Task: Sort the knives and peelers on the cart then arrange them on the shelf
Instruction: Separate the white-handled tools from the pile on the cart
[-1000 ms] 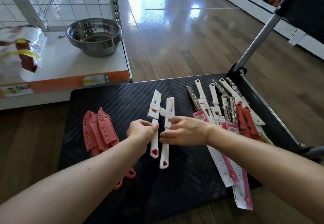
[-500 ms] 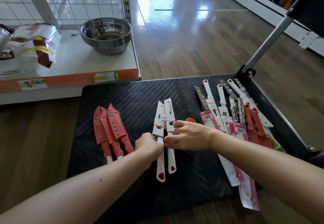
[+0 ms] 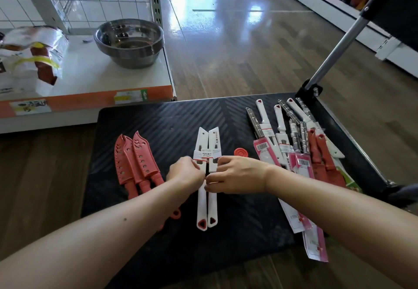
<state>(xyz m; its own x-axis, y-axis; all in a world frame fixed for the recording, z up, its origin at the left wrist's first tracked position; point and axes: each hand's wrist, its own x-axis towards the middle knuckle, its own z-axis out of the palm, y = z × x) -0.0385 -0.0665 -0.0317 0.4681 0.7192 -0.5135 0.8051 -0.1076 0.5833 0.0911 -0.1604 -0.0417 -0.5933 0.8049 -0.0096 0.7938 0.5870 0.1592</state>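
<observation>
Two white knives [image 3: 207, 175] now lie pressed side by side, parallel, mid-cart [image 3: 158, 116], no longer splayed apart. The left hand [image 3: 185, 173] and right hand [image 3: 235, 175] each pinch one. Red knives [image 3: 135, 164] sit left of them.

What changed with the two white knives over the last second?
The two white knives went from slightly splayed, tips apart, to parallel and side by side on the cart. The left hand and right hand keep their grip at the knives' middles, pressing them together. A small red round piece now shows beside them. The red sheathed knives and the unsorted pile stayed put.
</observation>
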